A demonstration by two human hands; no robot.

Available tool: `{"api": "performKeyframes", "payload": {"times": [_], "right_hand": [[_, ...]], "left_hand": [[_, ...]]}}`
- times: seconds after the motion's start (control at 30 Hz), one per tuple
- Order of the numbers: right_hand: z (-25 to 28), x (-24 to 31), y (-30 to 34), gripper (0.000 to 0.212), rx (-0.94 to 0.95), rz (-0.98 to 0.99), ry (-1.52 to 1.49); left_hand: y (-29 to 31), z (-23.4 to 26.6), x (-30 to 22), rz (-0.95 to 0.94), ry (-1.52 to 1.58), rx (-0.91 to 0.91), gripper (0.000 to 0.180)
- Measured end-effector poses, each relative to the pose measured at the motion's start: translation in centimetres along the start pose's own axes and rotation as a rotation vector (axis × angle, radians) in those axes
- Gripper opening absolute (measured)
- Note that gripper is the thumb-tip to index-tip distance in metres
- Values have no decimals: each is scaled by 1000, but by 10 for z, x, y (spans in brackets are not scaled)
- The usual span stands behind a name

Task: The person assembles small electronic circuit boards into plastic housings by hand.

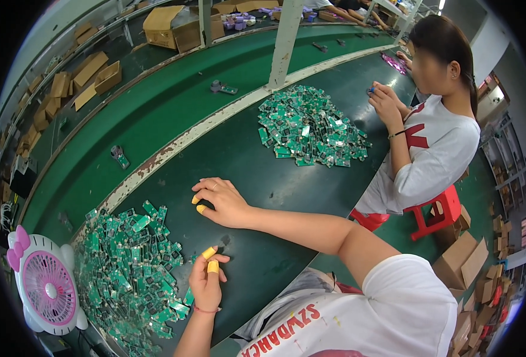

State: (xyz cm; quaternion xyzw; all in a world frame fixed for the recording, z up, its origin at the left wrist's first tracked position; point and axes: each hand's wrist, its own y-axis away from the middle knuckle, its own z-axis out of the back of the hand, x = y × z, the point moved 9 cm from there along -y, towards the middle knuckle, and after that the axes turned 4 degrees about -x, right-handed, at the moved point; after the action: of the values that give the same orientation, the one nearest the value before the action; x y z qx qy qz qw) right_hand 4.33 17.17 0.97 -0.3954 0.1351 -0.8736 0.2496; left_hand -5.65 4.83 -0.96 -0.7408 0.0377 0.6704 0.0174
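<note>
My left hand (206,285) is low over the dark table, beside the right edge of a big heap of green circuit boards (133,268). Yellow finger cots cover two of its fingers, which are loosely bent and apart; I see nothing held in them. A loose board (189,296) lies right by its wrist side. Farther up, my right hand (224,204) reaches across the tabletop, palm down with fingers spread, cots on two digits, and nothing visible in its grasp. A second heap of circuit boards (310,128) sits farther right, apart from both hands.
A pink and white fan (50,290) stands left of the near heap. Beyond a worn white rail (173,146) runs a green conveyor belt (167,113) carrying scattered small devices (120,156). A co-worker (435,125) sits at the right, holding a small item. A white post (285,47) rises from the rail.
</note>
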Motion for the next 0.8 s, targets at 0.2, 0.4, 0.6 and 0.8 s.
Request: {"api": "performKeyframes", "payload": {"times": [0.2,0.4,0.6,0.8], "right_hand": [[-2,0,1,20,-2,14,14],[-2,4,1,20,4,52,8],[0,1,0,22,-13,74,30],[-1,4,0,20,22,76,37]], "left_hand": [[1,0,3,8,-4,16,30],[0,1,0,-11,-16,16,31],[-2,-3,-7,-33,-22,27,34],[0,-4,-2,-53,-17,59,38]]}}
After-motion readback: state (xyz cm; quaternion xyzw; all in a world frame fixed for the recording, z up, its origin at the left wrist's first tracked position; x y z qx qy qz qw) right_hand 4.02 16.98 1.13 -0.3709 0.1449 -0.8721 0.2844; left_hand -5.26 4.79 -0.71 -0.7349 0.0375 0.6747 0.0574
